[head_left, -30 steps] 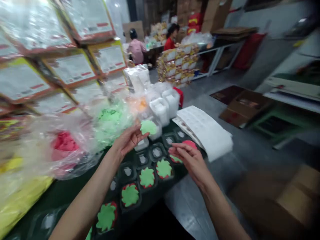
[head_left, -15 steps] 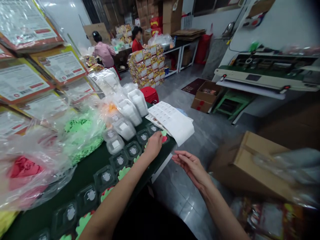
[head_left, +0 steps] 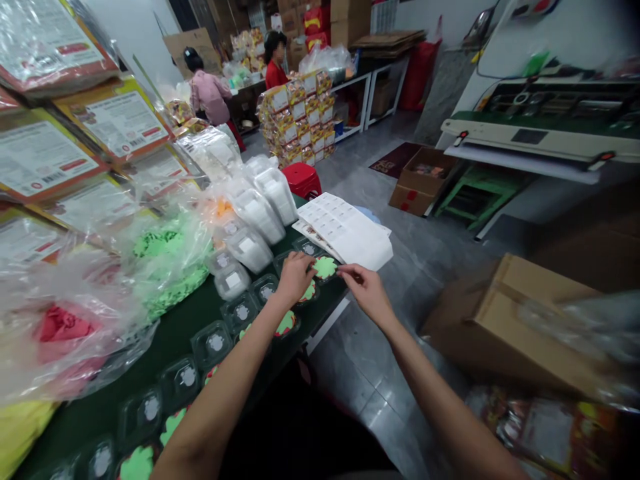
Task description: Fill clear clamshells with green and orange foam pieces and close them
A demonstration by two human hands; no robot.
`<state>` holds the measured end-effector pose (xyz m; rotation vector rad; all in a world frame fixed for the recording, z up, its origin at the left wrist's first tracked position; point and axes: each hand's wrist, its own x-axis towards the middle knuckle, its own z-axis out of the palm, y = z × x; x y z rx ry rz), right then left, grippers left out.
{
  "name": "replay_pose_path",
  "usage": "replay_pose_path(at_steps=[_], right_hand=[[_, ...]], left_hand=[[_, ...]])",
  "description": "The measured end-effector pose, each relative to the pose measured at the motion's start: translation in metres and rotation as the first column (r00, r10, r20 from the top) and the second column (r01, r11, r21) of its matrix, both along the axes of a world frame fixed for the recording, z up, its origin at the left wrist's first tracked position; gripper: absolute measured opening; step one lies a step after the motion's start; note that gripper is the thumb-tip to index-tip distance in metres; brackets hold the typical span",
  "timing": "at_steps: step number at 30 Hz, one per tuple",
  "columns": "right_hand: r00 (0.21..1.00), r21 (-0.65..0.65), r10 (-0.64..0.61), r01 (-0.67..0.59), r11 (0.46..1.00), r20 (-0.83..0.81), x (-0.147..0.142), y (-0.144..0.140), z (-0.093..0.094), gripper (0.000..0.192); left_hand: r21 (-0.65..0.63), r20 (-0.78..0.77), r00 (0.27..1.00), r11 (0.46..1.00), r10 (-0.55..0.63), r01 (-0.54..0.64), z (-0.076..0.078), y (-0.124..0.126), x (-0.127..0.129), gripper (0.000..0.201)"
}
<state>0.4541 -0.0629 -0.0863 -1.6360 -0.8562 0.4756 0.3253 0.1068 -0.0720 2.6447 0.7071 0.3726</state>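
Both hands meet at the far end of the dark green table [head_left: 165, 347]. The left hand [head_left: 294, 277] lies curled over the black trays [head_left: 235, 313], fingertips touching a green flower cut-out [head_left: 325, 267] that sits in the last tray by the table's edge. The right hand [head_left: 367, 288] comes in from the other side, fingers drawn narrow at the cut-out's rim; whether it actually pinches it is hard to tell. A white label sheet [head_left: 345, 232] lies just beyond, clear lidded tubs [head_left: 250, 248] alongside.
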Motion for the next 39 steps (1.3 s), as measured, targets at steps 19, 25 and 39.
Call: replay_pose_path(at_steps=[19,25,39], right_hand=[[0.913,0.086,0.393,-0.385,0.919,-0.108,-0.067,0.085,0.056,0.035],[0.796,0.162,0.565,-0.600,0.783,0.219,-0.167,0.206,0.110,0.029],[0.507,-0.203,0.654,-0.682,0.703,0.562,-0.226,0.256,0.078,0.049]], left_hand=[[-0.234,0.543,0.781,0.949,0.308,-0.212,0.060,-0.021,-0.107,0.013],[-0.164,0.572,0.581,0.774,0.580,-0.611,0.119,0.086,-0.214,0.025],[-0.049,-0.013,0.856,0.854,0.518,-0.518,0.126,0.280,-0.057,0.029]])
